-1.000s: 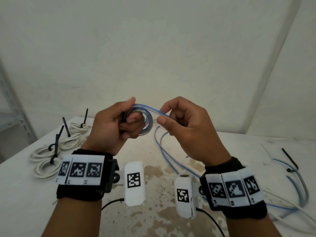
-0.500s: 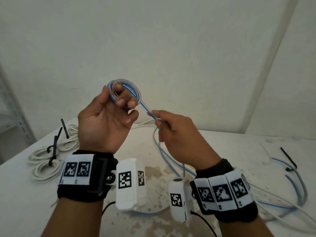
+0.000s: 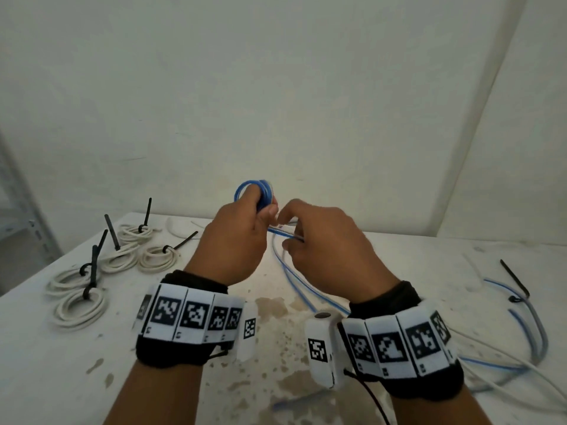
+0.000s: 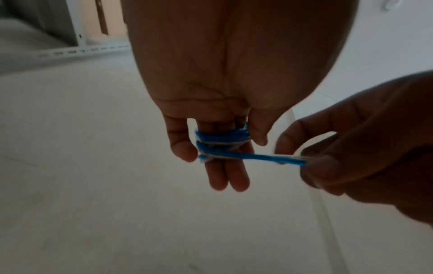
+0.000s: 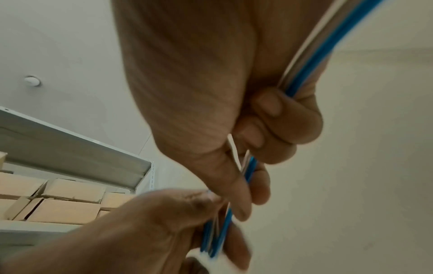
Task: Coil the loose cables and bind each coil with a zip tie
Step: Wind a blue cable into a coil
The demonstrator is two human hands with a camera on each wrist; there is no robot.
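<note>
A blue-and-white cable is wound into a small coil (image 3: 254, 191) round the middle fingers of my left hand (image 3: 242, 231), held up over the table. The left wrist view shows the turns (image 4: 220, 138) on two fingers (image 4: 225, 176), with the thumb beside them. My right hand (image 3: 325, 250) is close to the left and pinches the cable's free run (image 4: 257, 158) between thumb and fingers. In the right wrist view the cable (image 5: 309, 74) passes through the curled right fingers (image 5: 276, 120) toward my left hand (image 5: 152, 231). The cable's tail (image 3: 294, 280) hangs to the table.
Several white cable coils (image 3: 116, 259) bound with black zip ties lie at the left of the stained white table (image 3: 61, 378). At the right lies a loose grey-blue cable (image 3: 537, 326) with a black zip tie (image 3: 515, 277). A metal shelf (image 5: 70, 148) with cardboard boxes (image 5: 65, 209) stands at the left.
My left hand rose with the coil, then came back down and rightward. My right hand carried the cable round and now sits close against the left hand.
</note>
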